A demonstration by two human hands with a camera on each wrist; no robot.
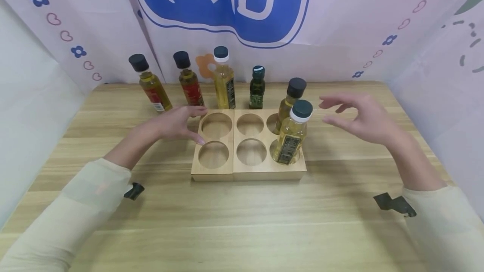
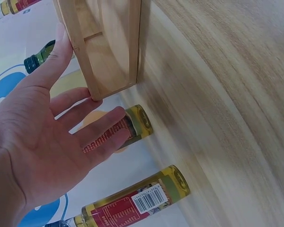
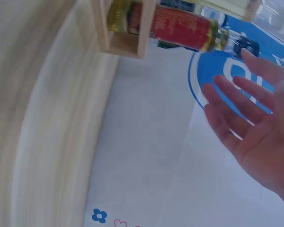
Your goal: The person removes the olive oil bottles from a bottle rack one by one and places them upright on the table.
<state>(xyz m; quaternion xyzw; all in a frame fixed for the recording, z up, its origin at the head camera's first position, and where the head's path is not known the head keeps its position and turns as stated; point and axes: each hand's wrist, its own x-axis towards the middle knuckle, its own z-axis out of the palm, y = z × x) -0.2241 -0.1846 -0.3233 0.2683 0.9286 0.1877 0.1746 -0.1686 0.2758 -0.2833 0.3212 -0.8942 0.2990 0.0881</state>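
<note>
A wooden holder with round wells in two rows stands mid-table. My left hand is at its left side, fingers spread and fairly straight; in the left wrist view the thumb and some fingers touch its edge. Two oil bottles stand in the right-hand wells: a pale oil bottle with a dark green cap in front, and a black-capped oil bottle with a red label behind it. My right hand hovers to the right of them, fingers loosely bent, holding nothing.
Behind the holder stand two red-labelled oil bottles, a clear bottle of pale oil and a small dark green bottle. A printed white sheet hangs along the table's back edge.
</note>
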